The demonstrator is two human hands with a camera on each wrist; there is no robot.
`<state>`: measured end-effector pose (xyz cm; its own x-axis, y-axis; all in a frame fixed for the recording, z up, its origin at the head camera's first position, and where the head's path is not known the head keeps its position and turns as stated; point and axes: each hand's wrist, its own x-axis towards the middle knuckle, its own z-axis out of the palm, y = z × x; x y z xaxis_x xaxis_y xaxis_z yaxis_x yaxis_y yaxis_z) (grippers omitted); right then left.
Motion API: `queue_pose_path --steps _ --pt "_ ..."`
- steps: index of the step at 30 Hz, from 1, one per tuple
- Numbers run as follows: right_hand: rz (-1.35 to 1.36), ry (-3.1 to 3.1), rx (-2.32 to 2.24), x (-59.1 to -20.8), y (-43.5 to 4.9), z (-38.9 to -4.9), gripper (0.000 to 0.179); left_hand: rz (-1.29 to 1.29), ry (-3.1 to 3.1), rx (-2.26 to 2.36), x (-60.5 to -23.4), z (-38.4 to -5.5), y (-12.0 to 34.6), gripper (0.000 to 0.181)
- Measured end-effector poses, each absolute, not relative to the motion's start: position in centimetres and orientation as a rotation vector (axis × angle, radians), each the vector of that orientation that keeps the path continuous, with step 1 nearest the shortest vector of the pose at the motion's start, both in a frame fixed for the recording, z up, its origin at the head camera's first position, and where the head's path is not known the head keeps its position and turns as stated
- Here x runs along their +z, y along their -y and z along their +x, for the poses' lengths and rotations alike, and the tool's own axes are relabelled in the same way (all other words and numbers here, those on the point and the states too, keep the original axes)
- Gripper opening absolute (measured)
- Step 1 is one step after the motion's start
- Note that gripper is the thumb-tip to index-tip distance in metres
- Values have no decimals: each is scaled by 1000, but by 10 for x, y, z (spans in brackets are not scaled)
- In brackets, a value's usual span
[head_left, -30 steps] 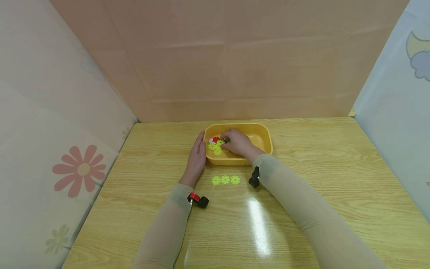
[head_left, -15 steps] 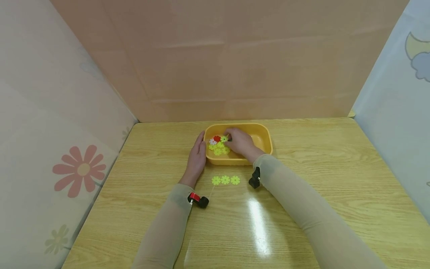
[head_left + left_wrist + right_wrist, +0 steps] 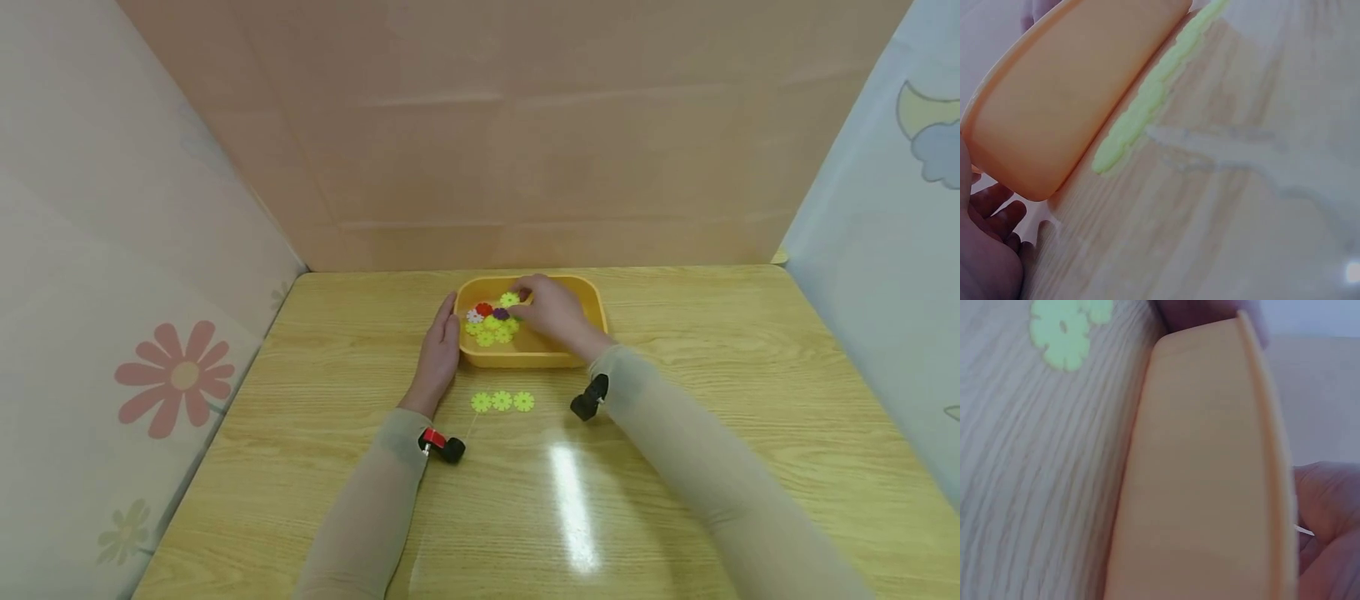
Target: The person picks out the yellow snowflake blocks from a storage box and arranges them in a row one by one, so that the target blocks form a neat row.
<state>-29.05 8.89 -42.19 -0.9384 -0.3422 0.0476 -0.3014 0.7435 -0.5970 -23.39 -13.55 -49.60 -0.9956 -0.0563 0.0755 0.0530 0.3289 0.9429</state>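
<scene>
A yellow plastic bin [image 3: 517, 360] holds several notched snowflake discs: yellow-green ones [image 3: 485, 338], a red one [image 3: 484, 309], a white one [image 3: 475, 317] and a purple one [image 3: 501, 314]. My left hand [image 3: 438, 354] rests along the bin's left wall, fingers extended. Over the bin, my right hand [image 3: 553, 308] pinches a yellow-green snowflake disc [image 3: 509, 299] between thumb and fingertips. In the right wrist view, the bin wall [image 3: 1197, 462] hides most of that hand [image 3: 1329, 512]. The left wrist view shows my left fingers [image 3: 997, 209] beside the bin's corner.
In front of the bin, 3 yellow-green snowflake discs [image 3: 502, 402] lie in a row on the wooden table [image 3: 675, 400]. A pinkish cloth panel [image 3: 525, 167] stands behind the table, with printed side panels [image 3: 183, 250] left and right.
My right hand has shifted right and slightly back inside the bin, and the yellow-green disc at its fingertips moved with it. The purple disc is now uncovered. My left hand stays in place.
</scene>
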Motion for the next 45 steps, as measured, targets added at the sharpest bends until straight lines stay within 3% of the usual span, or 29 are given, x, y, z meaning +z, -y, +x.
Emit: queue_pose_path --steps 14,45 --pt "-613 -2886 -1011 -400 -118 -255 39 7 2489 -1762 -491 -235 133 60" --pt "-742 -2869 -1009 -410 -154 -187 29 27 2483 -1809 -490 -235 132 58"
